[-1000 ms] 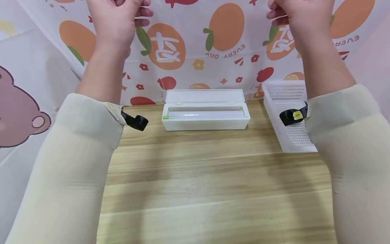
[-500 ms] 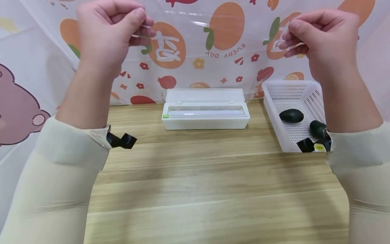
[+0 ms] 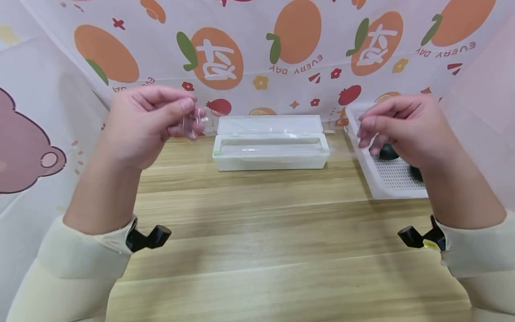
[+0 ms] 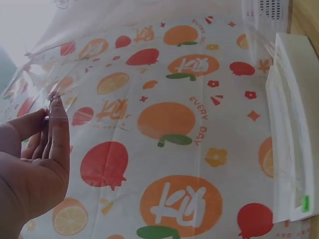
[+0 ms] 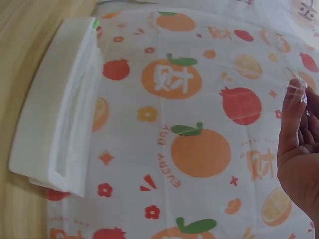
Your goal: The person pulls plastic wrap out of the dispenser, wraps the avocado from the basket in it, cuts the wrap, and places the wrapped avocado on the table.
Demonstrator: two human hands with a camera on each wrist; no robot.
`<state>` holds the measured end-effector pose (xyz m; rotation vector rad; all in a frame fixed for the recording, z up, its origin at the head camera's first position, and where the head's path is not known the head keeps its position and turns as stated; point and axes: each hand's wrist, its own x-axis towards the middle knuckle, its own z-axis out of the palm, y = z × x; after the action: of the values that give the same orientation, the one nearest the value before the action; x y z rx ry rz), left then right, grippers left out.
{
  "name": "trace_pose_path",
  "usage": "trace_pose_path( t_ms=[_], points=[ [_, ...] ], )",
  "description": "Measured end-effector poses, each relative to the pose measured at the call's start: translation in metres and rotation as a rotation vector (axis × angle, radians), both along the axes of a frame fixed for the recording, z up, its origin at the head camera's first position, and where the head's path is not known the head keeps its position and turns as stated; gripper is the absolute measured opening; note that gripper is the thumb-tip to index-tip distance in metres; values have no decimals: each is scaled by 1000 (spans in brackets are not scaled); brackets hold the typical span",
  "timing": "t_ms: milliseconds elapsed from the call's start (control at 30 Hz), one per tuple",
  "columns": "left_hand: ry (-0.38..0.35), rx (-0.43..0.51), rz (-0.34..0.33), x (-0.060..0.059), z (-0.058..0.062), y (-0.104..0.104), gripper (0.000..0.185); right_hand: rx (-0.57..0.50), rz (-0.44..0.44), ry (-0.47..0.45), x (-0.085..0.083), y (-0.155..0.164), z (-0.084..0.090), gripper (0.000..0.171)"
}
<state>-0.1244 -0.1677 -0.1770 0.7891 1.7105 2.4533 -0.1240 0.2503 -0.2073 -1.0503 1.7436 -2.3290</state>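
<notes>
Clear cling film [image 4: 35,79] is stretched between my two hands, showing mostly as glints and creases. In the head view my left hand [image 3: 141,123] pinches its left edge between thumb and fingers. My right hand [image 3: 414,129] pinches the other edge, with a bunched bit of film at the fingertips in the right wrist view. Behind and between the hands stands a white cling film dispenser [image 3: 273,162] with its lid [image 3: 269,124] raised and a roll inside. The film overlaps the dispenser in the head view.
A white perforated basket [image 3: 398,194] stands at the back right, partly behind my right hand. In it lie dark green oval items [image 3: 388,152]. A fruit-print sheet [image 3: 261,53] hangs behind the wooden table [image 3: 257,250].
Both hands have come down and nearer from the top of the head view, still pinching the film. The film now hangs in front of the dispenser. Dispenser and basket have not moved.
</notes>
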Motion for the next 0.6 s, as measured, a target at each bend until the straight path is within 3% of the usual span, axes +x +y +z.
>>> trace_pose_path(
  t_ms=[167, 300, 467, 600],
  points=[
    [-35, -177, -67, 17, -37, -12, 22, 308, 9, -82, 9, -4, -34, 17],
    [-132, -350, -120, 27, -75, -20, 24, 564, 21, -198, 14, -12, -73, 6],
    [-312, -512, -162, 35, -121, -23, 14, 681, 107, -355, 20, -23, -135, 16],
    [-397, -573, -202, 43, -149, -27, 11, 730, 162, -424, 28, -29, -174, 27]
  ],
)
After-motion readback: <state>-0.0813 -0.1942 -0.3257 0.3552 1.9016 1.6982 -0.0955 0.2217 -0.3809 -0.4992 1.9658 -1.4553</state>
